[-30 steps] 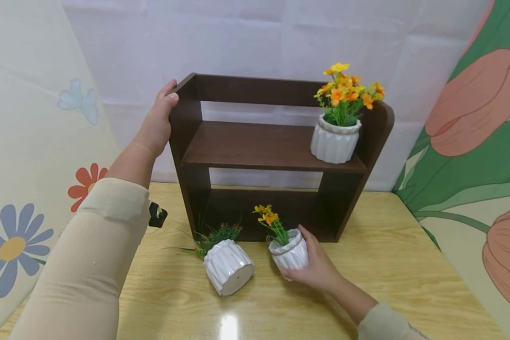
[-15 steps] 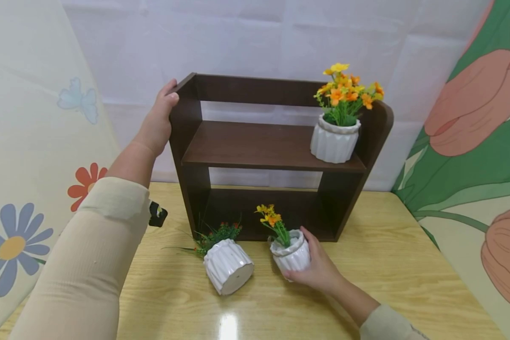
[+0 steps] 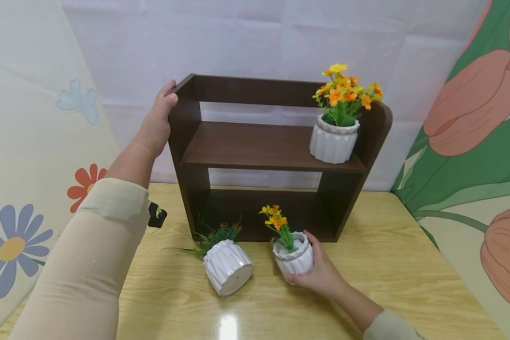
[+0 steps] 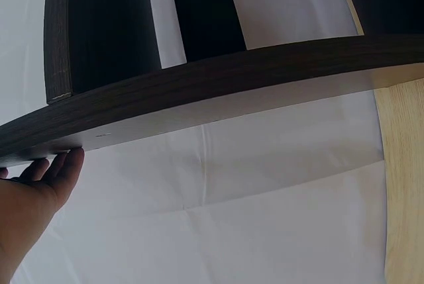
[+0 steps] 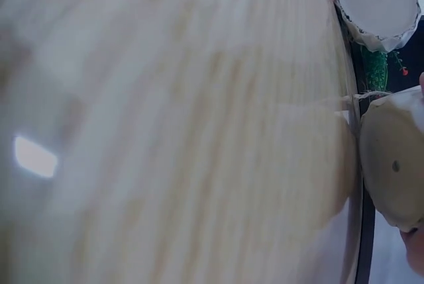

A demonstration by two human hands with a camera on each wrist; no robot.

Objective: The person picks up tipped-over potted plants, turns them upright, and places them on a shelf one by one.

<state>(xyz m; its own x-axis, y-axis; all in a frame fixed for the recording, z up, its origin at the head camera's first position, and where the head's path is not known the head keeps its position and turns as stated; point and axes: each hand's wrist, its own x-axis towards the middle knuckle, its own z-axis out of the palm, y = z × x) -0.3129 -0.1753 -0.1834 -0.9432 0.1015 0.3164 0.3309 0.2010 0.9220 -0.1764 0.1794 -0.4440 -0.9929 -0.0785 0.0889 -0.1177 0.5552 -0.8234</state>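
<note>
White fluted ceramic pot of yellow-orange flowers [image 3: 294, 262], tilted, pinched in right hand [image 3: 323, 274] over wood-grain counter [image 3: 408, 250], before dark-brown wooden shelf [image 3: 246, 146] gripped by left hand [image 3: 155, 120]; possible slip from loosened pinch on glossy glaze.

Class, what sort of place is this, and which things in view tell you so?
Probably an indoor tabletop staged for display or filming: a wood-grain table holds a dark brown shelf, with creased pale sheeting behind and a tulip-patterned panel alongside.
</note>
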